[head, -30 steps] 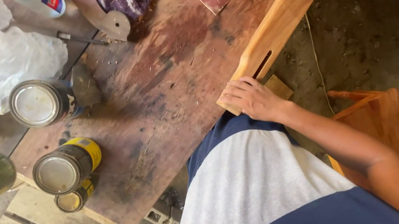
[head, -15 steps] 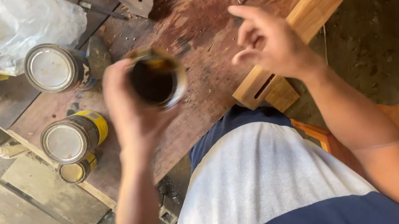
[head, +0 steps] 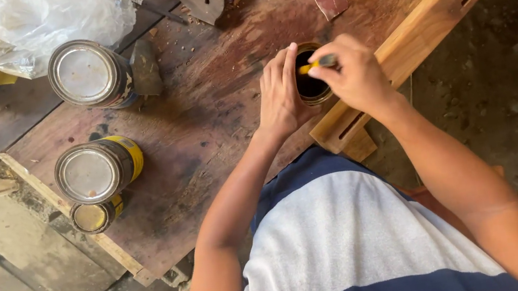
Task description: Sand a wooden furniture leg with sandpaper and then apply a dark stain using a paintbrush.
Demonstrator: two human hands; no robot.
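Steadying the open tin point(head: 311, 83) at frame centre, your left hand point(head: 282, 97) wraps it. Your right hand point(head: 350, 75) pinches a yellow-handled tool point(head: 315, 65); a jerk could probably spill dark liquid on the counter point(head: 198, 113).

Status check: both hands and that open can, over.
Left hand steadies open can on table. Right hand pinches yellow-handled tool over it. Nothing blocking.

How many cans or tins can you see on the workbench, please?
4: a lidded can by the plastic bag, another near the bench edge, a small tin beneath it, and an open can between both hands.
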